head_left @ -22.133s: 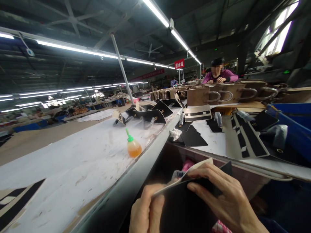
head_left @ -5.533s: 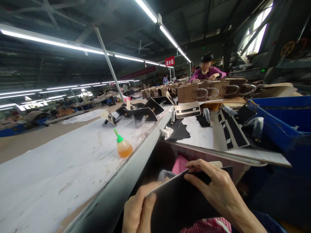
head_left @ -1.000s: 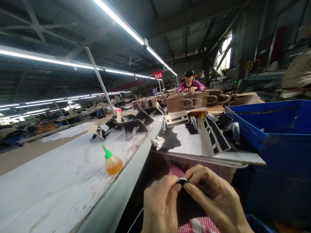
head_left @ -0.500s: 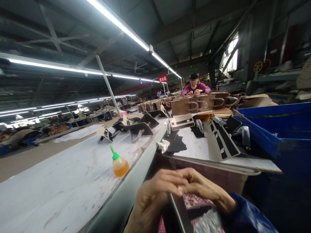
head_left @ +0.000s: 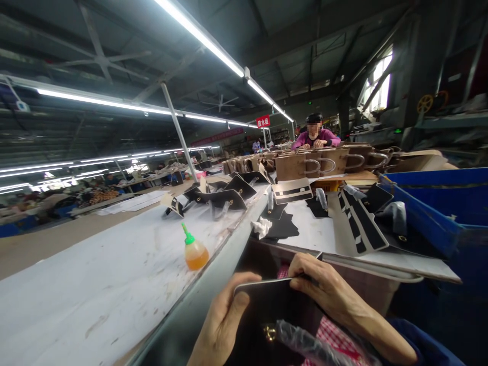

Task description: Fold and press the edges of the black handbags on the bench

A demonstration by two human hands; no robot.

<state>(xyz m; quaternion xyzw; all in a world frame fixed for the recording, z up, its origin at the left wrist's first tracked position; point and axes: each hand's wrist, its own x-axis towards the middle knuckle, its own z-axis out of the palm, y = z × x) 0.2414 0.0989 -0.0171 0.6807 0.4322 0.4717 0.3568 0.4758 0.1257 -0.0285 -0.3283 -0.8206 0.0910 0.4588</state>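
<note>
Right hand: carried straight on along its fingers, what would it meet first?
The right hand pinches the black panel; beyond, leftward and up, probably the long table's grey rim, though depth is unclear.

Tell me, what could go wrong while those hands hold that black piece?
The black panel is gripped just along its edges by the left hand and right hand, off the tables, so it might slip down. The glue bottle stands close to the white worktop edge; a stray elbow could perhaps knock it over.

Bare left hand point(head_left: 218, 329) and right hand point(head_left: 327, 292), dark blue sleeve point(head_left: 430, 352) on the right arm
</note>
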